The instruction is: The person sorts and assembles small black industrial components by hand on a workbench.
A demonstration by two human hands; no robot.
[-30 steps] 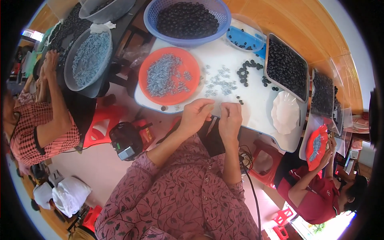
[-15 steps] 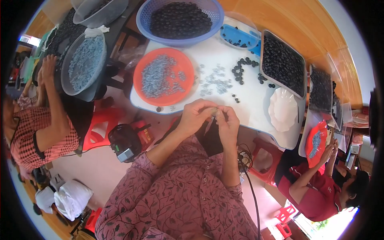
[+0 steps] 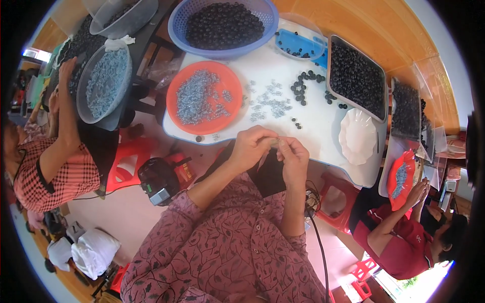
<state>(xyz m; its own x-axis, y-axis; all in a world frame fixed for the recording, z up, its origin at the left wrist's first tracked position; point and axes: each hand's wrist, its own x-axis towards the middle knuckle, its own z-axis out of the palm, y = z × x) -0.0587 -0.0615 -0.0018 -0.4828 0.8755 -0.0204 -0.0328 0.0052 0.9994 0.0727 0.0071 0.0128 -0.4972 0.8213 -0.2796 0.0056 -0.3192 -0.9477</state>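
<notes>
My left hand (image 3: 250, 147) and my right hand (image 3: 294, 157) meet just in front of the table's near edge. Fingertips of both are pinched together around something small, mostly hidden and too small to name. Beyond them, small silvery spring-like pieces (image 3: 273, 107) lie loose on the white table (image 3: 316, 134). To the left, a round orange plate (image 3: 230, 81) carries a heap of the same pieces. Several black round parts (image 3: 299, 95) are scattered to the right of the loose pieces, with a few small ones (image 3: 297, 123) close to my right hand.
A blue-purple basket (image 3: 174, 30) of black parts stands at the back, a metal tray (image 3: 331, 76) of them at right. A white scalloped dish (image 3: 357, 139) sits near the right edge. Co-workers sit left (image 3: 55, 171) and right (image 3: 399, 237). A black cable (image 3: 322, 252) hangs beside my right arm.
My hands have shifted slightly, the right one a little to the right, still pinched together. The left co-worker's hands have moved a little.
</notes>
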